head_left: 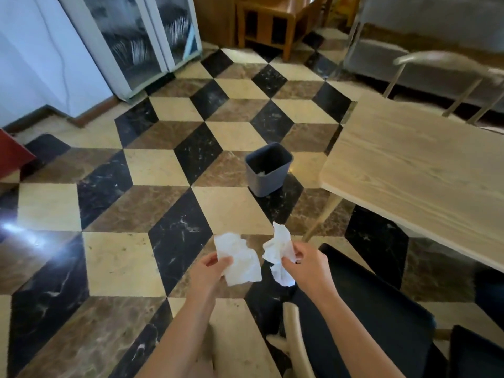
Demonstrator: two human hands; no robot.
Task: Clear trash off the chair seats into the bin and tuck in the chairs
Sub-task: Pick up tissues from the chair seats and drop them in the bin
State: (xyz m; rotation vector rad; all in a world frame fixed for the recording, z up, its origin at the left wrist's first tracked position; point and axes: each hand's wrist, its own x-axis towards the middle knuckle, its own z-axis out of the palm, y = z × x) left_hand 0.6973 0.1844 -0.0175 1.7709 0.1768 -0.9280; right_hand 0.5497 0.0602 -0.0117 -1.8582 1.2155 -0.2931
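My left hand (208, 271) pinches a flat, creased white tissue (240, 261) over the floor. My right hand (306, 264) grips a crumpled white tissue (279, 252) just beside it. The two tissues are a little apart. A dark grey bin (268, 170) stands on the floor ahead of both hands, open on top, with a pale scrap inside. Below my right arm is a chair with a black seat (376, 312) and a light wooden frame, pulled out from the table.
A light wooden table (414, 170) fills the right side, with another pale chair (441, 64) behind it. A glass-door cabinet (136, 42) stands at the back left, wooden furniture (270, 20) at the back. A second black seat (474, 350) shows at the lower right.
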